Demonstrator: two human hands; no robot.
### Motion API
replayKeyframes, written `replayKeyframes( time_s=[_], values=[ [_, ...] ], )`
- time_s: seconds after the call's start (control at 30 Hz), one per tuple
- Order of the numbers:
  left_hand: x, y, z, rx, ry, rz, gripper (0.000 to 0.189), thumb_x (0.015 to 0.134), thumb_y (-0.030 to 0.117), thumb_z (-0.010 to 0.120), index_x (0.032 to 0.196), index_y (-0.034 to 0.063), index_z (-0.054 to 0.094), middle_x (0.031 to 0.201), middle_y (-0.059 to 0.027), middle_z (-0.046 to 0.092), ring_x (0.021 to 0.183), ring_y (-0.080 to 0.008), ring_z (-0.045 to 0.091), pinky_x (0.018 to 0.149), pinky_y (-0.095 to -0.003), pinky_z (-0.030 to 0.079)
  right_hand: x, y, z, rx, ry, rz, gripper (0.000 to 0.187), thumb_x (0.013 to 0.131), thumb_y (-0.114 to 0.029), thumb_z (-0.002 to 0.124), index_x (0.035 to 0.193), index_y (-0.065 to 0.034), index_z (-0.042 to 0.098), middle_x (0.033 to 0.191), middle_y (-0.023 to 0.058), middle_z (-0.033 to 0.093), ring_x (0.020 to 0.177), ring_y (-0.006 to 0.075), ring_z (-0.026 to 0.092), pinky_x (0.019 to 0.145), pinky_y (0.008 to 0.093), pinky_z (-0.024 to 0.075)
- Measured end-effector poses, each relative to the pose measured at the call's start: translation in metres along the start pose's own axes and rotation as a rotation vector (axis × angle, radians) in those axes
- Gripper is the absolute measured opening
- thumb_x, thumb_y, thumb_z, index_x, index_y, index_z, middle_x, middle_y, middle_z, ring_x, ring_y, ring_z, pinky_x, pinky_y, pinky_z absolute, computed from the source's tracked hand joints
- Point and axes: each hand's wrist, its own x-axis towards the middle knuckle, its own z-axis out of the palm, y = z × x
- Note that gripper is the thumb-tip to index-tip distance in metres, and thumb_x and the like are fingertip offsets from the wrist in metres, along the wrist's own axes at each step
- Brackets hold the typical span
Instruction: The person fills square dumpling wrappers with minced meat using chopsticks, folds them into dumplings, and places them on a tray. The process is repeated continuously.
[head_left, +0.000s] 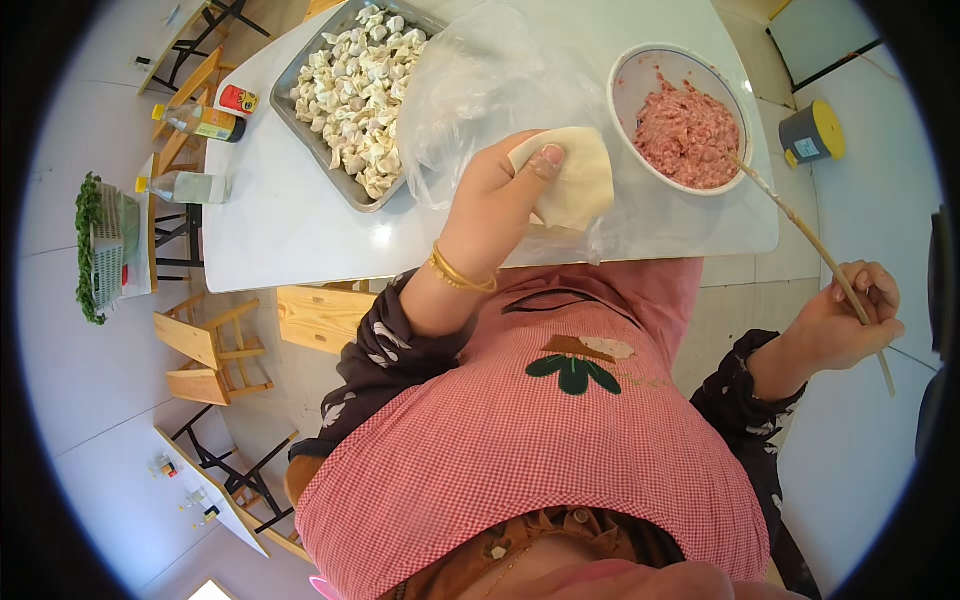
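My left hand (502, 199) grips square dough wrappers (577, 180), with the thumb pressed on top. It hovers over the near edge of the white table (675, 232), in front of a clear plastic bag (480, 97). Out to the right, my right hand (855, 319) is closed around a thin wooden stick (814, 244). The stick's far tip touches pink minced meat (686, 131) inside a white bowl (619, 139). Left of the bag, a metal tray (319, 150) holds many folded dumplings (360, 97).
A dark-capped sauce bottle (199, 122), a clear bottle (187, 187) and a red can (238, 99) stand at the table's left end. Wooden chairs (199, 341) and a basket of leafy greens (105, 240) are farther left. A grey bin with a yellow lid (810, 135) is at right.
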Motion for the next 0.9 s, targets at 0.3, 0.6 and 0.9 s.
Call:
replayKeyframes(
  time_s=[0.3,0.6,0.9],
  values=[
    [0.0,-0.012,0.006,-0.414,-0.087,-0.015,0.043,0.084,-0.001,0.063,0.125,-0.0045,0.054,0.112,-0.0106,0.067,0.1,-0.0199,0.067,0.083,-0.0307,0.055,-0.002,0.006,-0.001,0.04,0.005,0.019,0.065,0.097,-0.055,0.034,0.088,0.0038,0.059,0.074,0.0103,0.048,0.06,0.0163,0.039,0.053,0.0249,0.0301],
    [0.0,-0.013,0.007,-0.497,-0.079,0.013,0.041,0.086,-0.001,0.063,0.126,-0.0057,0.053,0.114,-0.0125,0.066,0.101,-0.0216,0.066,0.086,-0.0327,0.055,0.001,0.01,-0.005,0.06,-0.033,0.056,0.067,0.097,-0.058,0.034,0.09,0.0037,0.06,0.074,0.011,0.049,0.059,0.0162,0.039,0.052,0.0248,0.0301],
    [0.002,-0.018,0.007,-0.515,0.054,0.015,0.028,0.089,0.008,0.07,0.112,-0.0037,0.059,0.104,-0.0112,0.068,0.092,-0.0192,0.068,0.079,-0.0318,0.057,-0.002,0.01,0.002,0.031,-0.029,0.059,0.064,0.098,-0.055,0.035,0.09,0.0032,0.06,0.074,0.0103,0.049,0.058,0.0156,0.04,0.051,0.0237,0.0306]
  ],
)
